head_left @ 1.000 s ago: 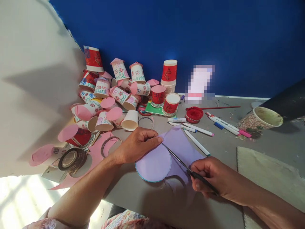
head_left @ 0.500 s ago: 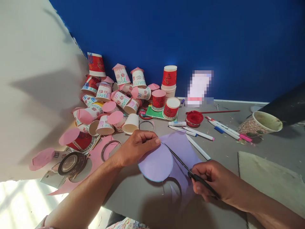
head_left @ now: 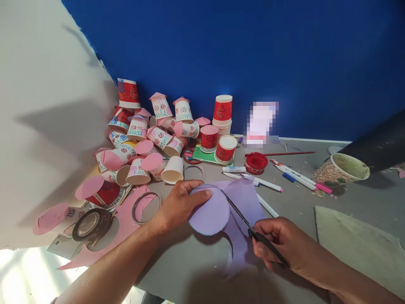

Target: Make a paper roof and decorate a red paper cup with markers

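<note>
Between thumb and fingers, my left hand pinches a purple paper circle with a blue outline on its edge. Black-handled scissors are gripped in my right hand, fingers wrapped round the handles. Their blades point up and left, with the tips at the circle's upper right edge. To the right of the circle, and partly beneath the blades, spreads the rest of the purple paper, with a curved cut along its lower left side. My fingers hide the circle's left edge.
Decorated paper cups with pink cone tops are heaped at the back left. A red pot, several markers and a patterned cup lie to the right. Tape rolls and pink paper scraps are at left, a pale cloth at right.
The purple circle has turned in my left hand and shifted slightly right, exposing its top edge. The scissor tips stay at its edge. The whole view has tilted slightly upward.
</note>
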{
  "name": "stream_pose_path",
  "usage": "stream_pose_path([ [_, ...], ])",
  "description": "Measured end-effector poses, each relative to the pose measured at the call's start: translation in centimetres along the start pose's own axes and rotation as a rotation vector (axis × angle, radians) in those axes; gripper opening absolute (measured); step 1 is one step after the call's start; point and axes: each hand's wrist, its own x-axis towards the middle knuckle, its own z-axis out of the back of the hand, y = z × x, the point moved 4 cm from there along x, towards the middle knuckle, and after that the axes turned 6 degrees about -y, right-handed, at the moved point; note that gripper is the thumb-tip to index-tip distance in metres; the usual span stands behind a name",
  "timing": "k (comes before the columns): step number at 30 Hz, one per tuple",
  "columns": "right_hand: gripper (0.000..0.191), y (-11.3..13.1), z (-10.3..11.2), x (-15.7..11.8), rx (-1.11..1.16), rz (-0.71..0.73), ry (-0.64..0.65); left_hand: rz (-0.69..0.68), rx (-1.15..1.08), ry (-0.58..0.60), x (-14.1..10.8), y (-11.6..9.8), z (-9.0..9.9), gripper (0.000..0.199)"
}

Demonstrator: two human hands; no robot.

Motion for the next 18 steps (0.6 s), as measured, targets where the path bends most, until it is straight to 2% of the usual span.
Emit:
stream_pose_path([
  [8, 0.054, -0.21, 0.49, -0.16, -0.064, 0.011, 0.012, 0.004, 0.016, 0.005, -0.17, -0.17, -0.08, 0.043],
  [18, 0.053, 0.26, 0.17, -0.26, -0.057, -0.030, 0.030, -0.076, 0.202, 0.037, -0.27, -0.53, 0.24, 0.033],
])
